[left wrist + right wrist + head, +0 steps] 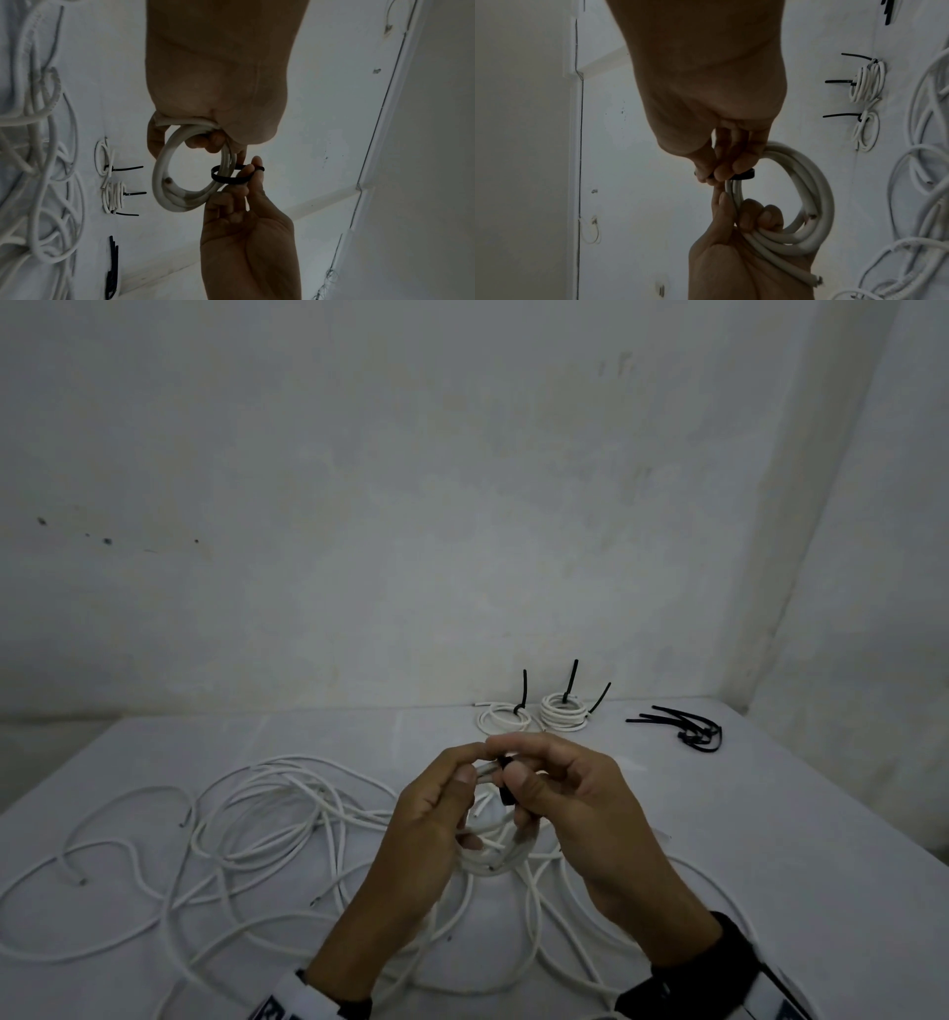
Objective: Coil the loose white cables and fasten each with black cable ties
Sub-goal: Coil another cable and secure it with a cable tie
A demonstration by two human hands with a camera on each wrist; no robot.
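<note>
A small coil of white cable [488, 861] hangs above the table, and my left hand [460, 777] grips its upper part with curled fingers. A black cable tie [506, 785] is looped loosely around the coil's strands. My right hand [518, 780] pinches that tie where its ends meet. In the left wrist view the tie [228, 179] forms an open ring around one side of the coil [164, 176]. In the right wrist view the fingers [721, 172] pinch the tie [743, 177] on the coil [816, 182], and the left hand [746, 219] holds the coil from below.
Loose white cables [267, 819] sprawl over the white table [770, 814] to my left and under my hands. Two tied coils [506, 719] [564, 713] with upright tie tails sit at the back. Spare black ties [688, 729] lie at the back right, by the wall.
</note>
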